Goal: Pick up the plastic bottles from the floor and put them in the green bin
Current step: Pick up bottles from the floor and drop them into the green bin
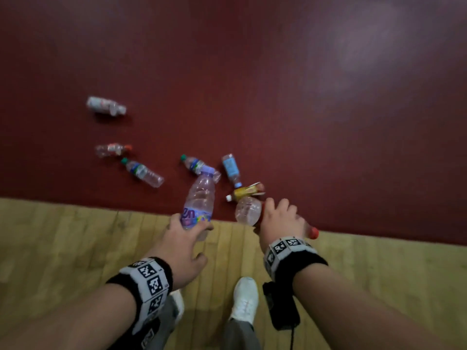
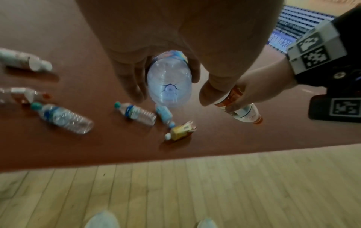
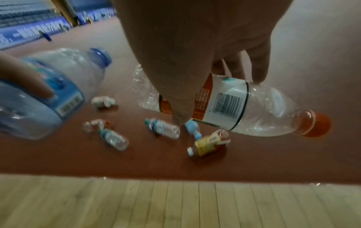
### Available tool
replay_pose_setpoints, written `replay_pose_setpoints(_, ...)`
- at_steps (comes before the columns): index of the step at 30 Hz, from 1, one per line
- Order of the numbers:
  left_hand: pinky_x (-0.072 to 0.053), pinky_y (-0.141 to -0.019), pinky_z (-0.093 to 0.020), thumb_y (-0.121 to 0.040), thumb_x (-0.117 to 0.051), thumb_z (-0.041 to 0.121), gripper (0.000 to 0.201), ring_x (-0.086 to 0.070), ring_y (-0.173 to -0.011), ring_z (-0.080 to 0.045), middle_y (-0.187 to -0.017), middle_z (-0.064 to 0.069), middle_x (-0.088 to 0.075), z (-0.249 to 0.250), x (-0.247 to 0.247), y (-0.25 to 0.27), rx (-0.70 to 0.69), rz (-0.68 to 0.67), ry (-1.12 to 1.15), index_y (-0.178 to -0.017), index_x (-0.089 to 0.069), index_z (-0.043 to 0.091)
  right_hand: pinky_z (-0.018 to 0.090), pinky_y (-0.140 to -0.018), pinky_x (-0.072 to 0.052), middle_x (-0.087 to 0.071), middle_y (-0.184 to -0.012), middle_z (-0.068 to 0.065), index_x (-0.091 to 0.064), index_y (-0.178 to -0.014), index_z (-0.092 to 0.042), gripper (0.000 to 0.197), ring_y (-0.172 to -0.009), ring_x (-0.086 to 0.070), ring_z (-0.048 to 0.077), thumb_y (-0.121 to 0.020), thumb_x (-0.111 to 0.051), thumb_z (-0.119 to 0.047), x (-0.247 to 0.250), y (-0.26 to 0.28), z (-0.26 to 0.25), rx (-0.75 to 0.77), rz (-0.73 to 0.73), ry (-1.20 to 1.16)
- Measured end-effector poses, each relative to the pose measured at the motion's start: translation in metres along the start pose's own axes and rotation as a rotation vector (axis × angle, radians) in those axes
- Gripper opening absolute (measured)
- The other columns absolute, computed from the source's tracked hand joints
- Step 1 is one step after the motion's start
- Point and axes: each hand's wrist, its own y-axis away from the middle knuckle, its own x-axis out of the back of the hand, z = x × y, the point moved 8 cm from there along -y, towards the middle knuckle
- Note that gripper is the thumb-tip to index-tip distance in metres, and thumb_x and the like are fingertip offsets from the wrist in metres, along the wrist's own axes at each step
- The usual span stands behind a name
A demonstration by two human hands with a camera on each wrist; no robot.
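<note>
A clear plastic bottle with a lilac cap and purple label (image 1: 199, 198) was gripped near its base by the left hand (image 1: 185, 245), cap pointing away from the body. A clear, crumpled plastic bottle with an orange cap and orange-and-white label (image 3: 244, 108) was held crosswise in the right hand (image 1: 280, 221), fingers and thumb curled round its labelled middle. Both bottles were carried clear of the floor.

Six more bottles were left lying on the dark red floor (image 1: 303, 97): a yellow-labelled one (image 1: 246, 192) and a blue-labelled one (image 1: 231, 170) nearest the hands, two green-capped ones (image 1: 142, 171) (image 1: 195, 165) further left, a red-capped one (image 1: 112, 150), and a white-labelled one (image 1: 104, 105) farthest off. The green bin was not in view.

With both hands full, a trip to the bin was judged to be due. Thin empty bottles would likely be crushed or squirted out by a hard squeeze, so moderate grips would be best kept, and the bottles released only once over the bin's opening.
</note>
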Motion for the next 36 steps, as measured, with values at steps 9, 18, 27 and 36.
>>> replay_pose_setpoints(9,-0.044,-0.099,-0.032,-0.083,-0.065,0.042,0.033,-0.05,-0.108,-0.027,-0.125,-0.003,-0.032,0.181,0.115,0.17,-0.365,0.18,0.068,-0.113,-0.051,0.044,0.043,-0.086,-0.043,-0.043,-0.127,0.012,-0.03,-0.14,-0.022,0.044,-0.117,-0.044,0.032,-0.097,-0.043,-0.023,0.181,0.209,0.117,-0.309,0.12,-0.057)
replay_pose_setpoints(18,-0.044,-0.096,-0.034,-0.091,-0.046,0.033,0.03,-0.048,-0.108,-0.026,-0.129,-0.007,-0.036,0.267,0.058,0.373,-0.961,0.022,-0.199,-0.118,-0.046,0.046,0.044,-0.095,-0.044,-0.04,-0.135,0.013,-0.028,-0.14,-0.02,0.055,-0.122,-0.043,0.033,-0.094,-0.056,-0.031,0.145,0.501,0.201,-0.746,0.055,-0.214)
replay_pose_setpoints(27,-0.043,-0.087,-0.022,-0.076,-0.062,0.02,0.071,-0.057,-0.097,-0.021,-0.117,0.001,-0.044,0.352,-0.121,0.599,-1.502,-0.244,-0.391,-0.133,-0.029,0.047,0.047,-0.102,-0.042,-0.026,-0.148,0.017,-0.027,-0.147,-0.019,0.056,-0.13,-0.037,0.038,-0.096,-0.051,-0.013,-0.025,0.833,0.261,-1.264,-0.087,-0.516)
replay_pose_setpoints(36,-0.043,-0.094,-0.029,-0.079,-0.046,0.053,0.079,-0.054,-0.117,-0.023,-0.129,-0.003,-0.051,0.318,-0.391,0.84,-1.653,-0.613,-0.97,-0.149,-0.012,0.039,0.05,-0.069,-0.048,-0.058,-0.107,0.019,-0.071,-0.102,-0.018,0.038,-0.088,-0.061,0.04,-0.085,-0.037,-0.019,-0.257,1.132,0.171,-1.597,-0.227,-0.98)
